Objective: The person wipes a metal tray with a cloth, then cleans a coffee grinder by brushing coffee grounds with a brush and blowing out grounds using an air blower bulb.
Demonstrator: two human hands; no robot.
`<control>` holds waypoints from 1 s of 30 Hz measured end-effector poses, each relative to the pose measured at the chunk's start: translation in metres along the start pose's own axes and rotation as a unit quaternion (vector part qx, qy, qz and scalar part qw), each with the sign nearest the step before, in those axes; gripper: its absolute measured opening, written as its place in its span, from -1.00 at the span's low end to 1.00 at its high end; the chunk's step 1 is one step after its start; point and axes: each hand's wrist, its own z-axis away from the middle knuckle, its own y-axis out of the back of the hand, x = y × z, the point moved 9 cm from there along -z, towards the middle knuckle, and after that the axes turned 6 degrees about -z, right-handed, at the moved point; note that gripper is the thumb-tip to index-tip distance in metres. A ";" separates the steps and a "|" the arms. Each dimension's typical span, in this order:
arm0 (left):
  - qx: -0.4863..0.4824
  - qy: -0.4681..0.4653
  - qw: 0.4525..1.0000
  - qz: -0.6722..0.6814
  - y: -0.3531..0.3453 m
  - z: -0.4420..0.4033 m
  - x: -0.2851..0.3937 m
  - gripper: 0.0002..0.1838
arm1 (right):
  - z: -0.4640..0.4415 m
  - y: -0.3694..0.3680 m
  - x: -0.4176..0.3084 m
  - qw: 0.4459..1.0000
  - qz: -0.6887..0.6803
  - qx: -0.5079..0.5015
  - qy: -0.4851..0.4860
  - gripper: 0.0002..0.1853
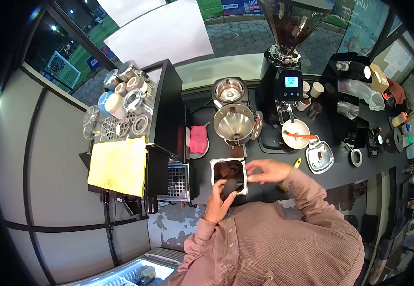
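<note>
My left hand (219, 204) is closed around a dark, rounded object (230, 186), whose lower part is hidden by my fingers. It is held over the near edge of a square steel container (213, 176) set at the counter's front edge. Dark brown lumps, like spent coffee grounds (227, 168), lie inside that container. My right hand (269, 170) hovers by the container's right rim, fingers apart and holding nothing I can see.
Behind the container sits a steel bowl (234, 123). A coffee grinder (283, 81) stands right of it, near a white bowl with an orange-handled tool (296, 127) and a white tray (320, 157). At left, an espresso machine (164, 114) carries glasses and a yellow cloth (117, 165).
</note>
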 end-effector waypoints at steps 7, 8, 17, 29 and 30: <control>0.003 0.007 0.993 -0.118 -0.006 -0.006 0.001 -0.38 | -0.018 -0.056 -0.001 0.984 -0.112 0.112 0.080 -0.50; -0.002 0.054 0.991 -0.119 -0.005 -0.003 -0.004 -0.39 | -0.014 -0.053 -0.003 0.982 -0.101 0.129 0.090 -0.50; 0.107 0.104 0.988 -0.036 0.023 0.014 -0.031 -0.78 | 0.033 0.037 -0.074 0.976 -0.129 0.119 0.126 -0.46; 0.057 0.072 0.996 -0.024 0.014 0.022 -0.023 -0.58 | -0.031 0.170 -0.209 0.825 0.172 0.420 0.338 -0.54; 0.063 0.071 0.995 -0.024 0.015 0.023 -0.024 -0.58 | -0.047 0.174 -0.214 0.804 0.234 0.416 0.354 -0.55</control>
